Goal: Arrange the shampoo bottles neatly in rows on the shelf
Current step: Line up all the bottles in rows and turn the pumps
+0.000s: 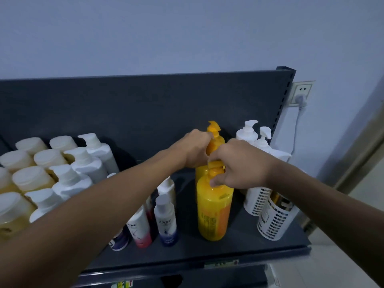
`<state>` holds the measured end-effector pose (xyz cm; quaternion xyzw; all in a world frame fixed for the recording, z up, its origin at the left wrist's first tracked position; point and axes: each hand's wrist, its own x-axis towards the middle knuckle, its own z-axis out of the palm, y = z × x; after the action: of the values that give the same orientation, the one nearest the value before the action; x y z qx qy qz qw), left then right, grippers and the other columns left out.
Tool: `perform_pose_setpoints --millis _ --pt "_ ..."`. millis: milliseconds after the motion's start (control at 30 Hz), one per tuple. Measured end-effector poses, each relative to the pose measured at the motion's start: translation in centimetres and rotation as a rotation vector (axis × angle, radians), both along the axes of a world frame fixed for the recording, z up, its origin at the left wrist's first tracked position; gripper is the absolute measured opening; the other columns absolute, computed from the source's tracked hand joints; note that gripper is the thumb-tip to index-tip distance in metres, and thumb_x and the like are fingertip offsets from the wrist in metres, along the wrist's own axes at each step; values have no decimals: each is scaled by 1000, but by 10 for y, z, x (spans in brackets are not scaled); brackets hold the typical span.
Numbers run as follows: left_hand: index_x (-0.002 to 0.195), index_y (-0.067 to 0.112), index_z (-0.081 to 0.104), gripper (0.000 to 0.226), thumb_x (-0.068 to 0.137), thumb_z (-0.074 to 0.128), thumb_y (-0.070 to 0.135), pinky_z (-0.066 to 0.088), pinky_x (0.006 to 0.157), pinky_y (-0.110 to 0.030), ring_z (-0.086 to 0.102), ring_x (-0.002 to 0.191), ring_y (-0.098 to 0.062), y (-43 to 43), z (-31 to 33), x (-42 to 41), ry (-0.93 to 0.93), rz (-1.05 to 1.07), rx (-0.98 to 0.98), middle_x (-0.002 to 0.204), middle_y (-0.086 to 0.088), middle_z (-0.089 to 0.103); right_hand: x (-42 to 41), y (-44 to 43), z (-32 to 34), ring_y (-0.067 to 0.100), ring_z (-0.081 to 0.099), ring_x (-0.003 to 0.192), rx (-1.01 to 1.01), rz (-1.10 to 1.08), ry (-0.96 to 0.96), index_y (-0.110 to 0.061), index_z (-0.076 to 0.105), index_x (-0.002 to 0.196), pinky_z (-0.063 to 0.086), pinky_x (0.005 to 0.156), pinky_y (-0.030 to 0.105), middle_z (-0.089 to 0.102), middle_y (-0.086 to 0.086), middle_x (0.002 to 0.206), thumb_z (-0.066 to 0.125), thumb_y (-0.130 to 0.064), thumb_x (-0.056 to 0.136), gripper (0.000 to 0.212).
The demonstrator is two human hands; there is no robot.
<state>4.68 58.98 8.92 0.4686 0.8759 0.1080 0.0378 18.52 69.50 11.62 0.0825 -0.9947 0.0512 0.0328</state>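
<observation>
- The front yellow pump bottle (215, 210) stands upright mid-shelf, with the right hand (241, 165) pinching its pump head.
- Just behind it, the left hand (194, 150) grips the rear yellow pump bottle (217, 142) at the neck.
- The step in hand looks like lining the yellow pair into one column.
- Next, probably: square both pumps alike, clear of the Dove bottles (166, 221) and white pump bottles (249, 134) on the shelf (239, 250).

On the dark shelf (239, 246), upright in one file: front yellow bottle (214, 213), rear yellow bottle (217, 143) behind, both with orange pumps. At left, rows of white pump bottles (83, 163) and cream-capped bottles (31, 177); between, small Dove bottles (166, 223).
</observation>
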Motion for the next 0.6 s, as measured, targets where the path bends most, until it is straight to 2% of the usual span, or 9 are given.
perform_pose_setpoints --millis 133,233,333,400,500,600 --pt "98 6 61 28 83 70 29 54 68 -46 63 81 -30 -9 2 -3 -23 8 33 88 -9 64 -5 -6 -3 6 50 55 -17 23 11 -16 73 90 31 50 23 49 -7 56 79 -48 82 33" --pt "99 10 60 24 84 71 26 52 66 -41 63 83 -29 -10 0 -3 -32 -4 44 89 -7 64 -8 -8 -3 6 50 56 0 36 4 -17 73 93 31 50 21 50 -8 59 78 -48 83 34" --pt "107 15 58 30 84 75 26 50 63 -30 62 86 -22 -9 2 -9 -61 -16 -12 95 -2 63 -9 -5 -4 7 53 59 5 26 0 -18 72 93 37 52 24 52 -8 62 78 -51 82 35" --pt "117 17 57 35 87 74 17 54 71 -29 63 92 -17 -11 5 -22 -98 -33 -57 104 1 64 -9 -1 -3 9 58 67 -19 10 -21 -21 72 95 50 59 32 61 -6 70 76 -58 80 41" --pt "123 18 62 40 90 62 -4 58 86 -30 66 99 -11 -12 13 -48 -112 19 -22 113 2 68 -10 5 6 10 66 95 -103 -58 -62 -30 71 118 57 82 37 74 -9 102 65 -72 81 56" --pt "126 17 62 39 90 75 14 58 93 -34 66 105 -14 1 15 -66 -103 109 135 117 1 69 -9 11 14 2 67 96 -187 -105 -71 -31 69 121 58 87 34 76 -16 105 60 -70 86 54"
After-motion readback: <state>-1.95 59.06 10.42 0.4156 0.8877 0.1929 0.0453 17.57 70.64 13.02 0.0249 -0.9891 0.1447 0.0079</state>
